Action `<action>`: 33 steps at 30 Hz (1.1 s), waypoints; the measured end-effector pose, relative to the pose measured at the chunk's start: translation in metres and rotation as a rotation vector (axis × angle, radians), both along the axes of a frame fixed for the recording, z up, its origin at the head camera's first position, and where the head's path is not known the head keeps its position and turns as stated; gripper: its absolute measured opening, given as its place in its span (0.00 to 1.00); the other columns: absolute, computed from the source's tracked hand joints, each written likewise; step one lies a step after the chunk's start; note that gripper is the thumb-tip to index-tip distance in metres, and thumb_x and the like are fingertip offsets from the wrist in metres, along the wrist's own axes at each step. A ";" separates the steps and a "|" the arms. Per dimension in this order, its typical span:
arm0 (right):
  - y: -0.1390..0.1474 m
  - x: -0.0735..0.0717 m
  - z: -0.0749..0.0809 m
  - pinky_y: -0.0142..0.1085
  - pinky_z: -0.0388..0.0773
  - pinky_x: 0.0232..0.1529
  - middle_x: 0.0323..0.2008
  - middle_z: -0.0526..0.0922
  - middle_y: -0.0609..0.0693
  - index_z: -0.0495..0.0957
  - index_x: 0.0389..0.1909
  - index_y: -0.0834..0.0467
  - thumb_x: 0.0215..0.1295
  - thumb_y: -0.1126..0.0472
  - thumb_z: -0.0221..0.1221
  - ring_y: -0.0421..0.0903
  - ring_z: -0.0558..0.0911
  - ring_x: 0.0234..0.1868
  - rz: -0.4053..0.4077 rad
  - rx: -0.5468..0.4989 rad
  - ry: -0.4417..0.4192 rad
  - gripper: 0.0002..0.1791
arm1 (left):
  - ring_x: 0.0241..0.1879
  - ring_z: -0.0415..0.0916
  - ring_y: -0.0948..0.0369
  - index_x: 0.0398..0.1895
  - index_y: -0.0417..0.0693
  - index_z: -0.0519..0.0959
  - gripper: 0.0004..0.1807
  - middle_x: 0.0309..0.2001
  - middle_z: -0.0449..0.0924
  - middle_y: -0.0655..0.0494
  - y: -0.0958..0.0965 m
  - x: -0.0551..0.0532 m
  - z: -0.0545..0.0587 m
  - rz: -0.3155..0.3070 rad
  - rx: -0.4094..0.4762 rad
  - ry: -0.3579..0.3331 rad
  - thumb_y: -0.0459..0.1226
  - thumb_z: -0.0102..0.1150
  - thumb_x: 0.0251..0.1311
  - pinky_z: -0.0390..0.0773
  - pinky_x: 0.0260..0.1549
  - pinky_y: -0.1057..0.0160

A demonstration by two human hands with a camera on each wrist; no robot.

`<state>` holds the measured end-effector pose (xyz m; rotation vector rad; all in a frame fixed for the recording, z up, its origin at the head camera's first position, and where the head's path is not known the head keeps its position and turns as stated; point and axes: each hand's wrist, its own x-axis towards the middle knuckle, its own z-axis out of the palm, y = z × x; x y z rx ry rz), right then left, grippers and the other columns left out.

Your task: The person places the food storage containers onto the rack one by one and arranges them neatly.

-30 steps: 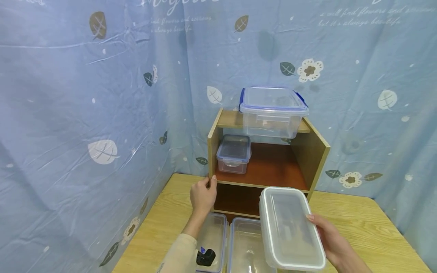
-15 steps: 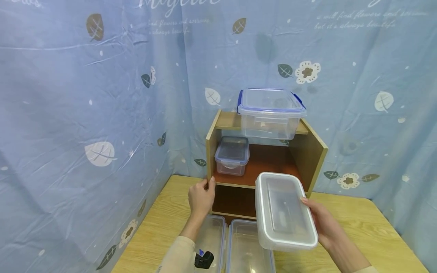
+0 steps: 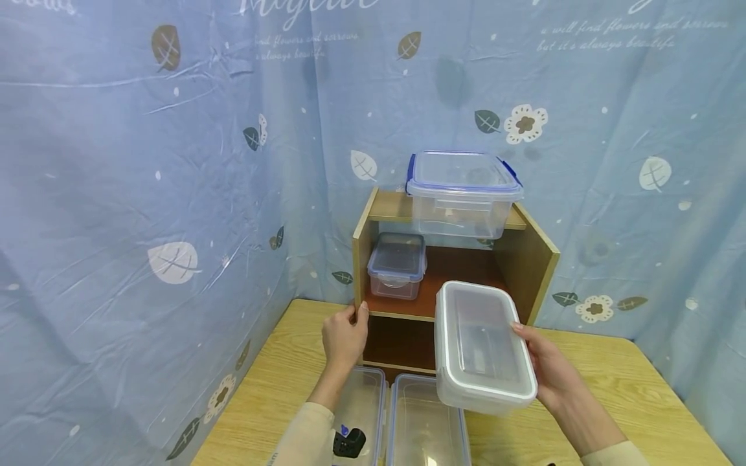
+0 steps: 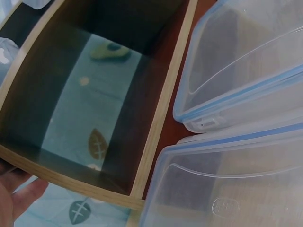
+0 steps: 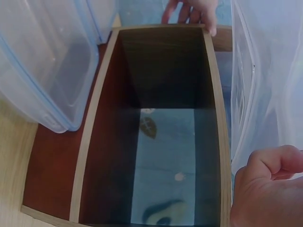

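My left hand grips the front edge of the left side panel of a small wooden shelf, about level with its middle board. In the right wrist view this hand's thumb lies at the panel edge and its other fingers on the outer side. My right hand holds a clear food container with a white-rimmed lid by its right side. The container is tilted and overlaps the front of the middle and lower compartments in the head view. Part of my right hand shows beside the container's wall in the right wrist view.
A large blue-rimmed container stands on the shelf's top board. A smaller lidded box sits at the left of the compartment below. Two long blue-rimmed containers stand in front; a black object shows at the left one.
My right hand has lifted the white-lidded container up and slightly left, towards the shelf. The left hand keeps its grip on the side panel.
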<state>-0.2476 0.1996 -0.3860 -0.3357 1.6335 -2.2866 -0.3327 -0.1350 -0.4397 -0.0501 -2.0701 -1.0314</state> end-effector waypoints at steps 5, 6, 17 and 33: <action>-0.003 -0.002 0.004 0.38 0.80 0.43 0.38 0.83 0.39 0.76 0.42 0.43 0.76 0.50 0.39 0.38 0.83 0.40 -0.061 0.004 -0.016 0.15 | 0.14 0.64 0.60 0.08 0.53 0.70 0.23 0.11 0.75 0.57 0.000 0.001 0.000 0.001 -0.008 0.003 0.44 0.58 0.61 0.64 0.16 0.62; -0.004 -0.003 0.006 0.38 0.81 0.43 0.37 0.83 0.39 0.76 0.41 0.44 0.76 0.50 0.39 0.38 0.83 0.39 -0.073 -0.006 -0.024 0.15 | 0.14 0.64 0.60 0.08 0.53 0.69 0.23 0.11 0.74 0.57 0.000 0.001 -0.001 0.001 -0.009 0.005 0.44 0.58 0.61 0.64 0.16 0.63; -0.013 -0.007 0.027 0.37 0.81 0.46 0.37 0.81 0.41 0.71 0.44 0.49 0.73 0.47 0.49 0.38 0.81 0.40 -0.199 -0.044 -0.181 0.11 | 0.14 0.63 0.60 0.08 0.52 0.70 0.23 0.10 0.73 0.57 0.001 0.001 0.000 -0.001 -0.015 0.024 0.43 0.59 0.61 0.63 0.15 0.63; -0.014 -0.017 0.039 0.34 0.80 0.44 0.33 0.81 0.42 0.77 0.32 0.51 0.69 0.50 0.56 0.38 0.82 0.38 -0.289 -0.222 -0.357 0.09 | 0.14 0.63 0.60 0.08 0.52 0.70 0.23 0.11 0.73 0.57 0.000 0.002 0.001 -0.012 -0.005 0.014 0.43 0.58 0.62 0.64 0.16 0.63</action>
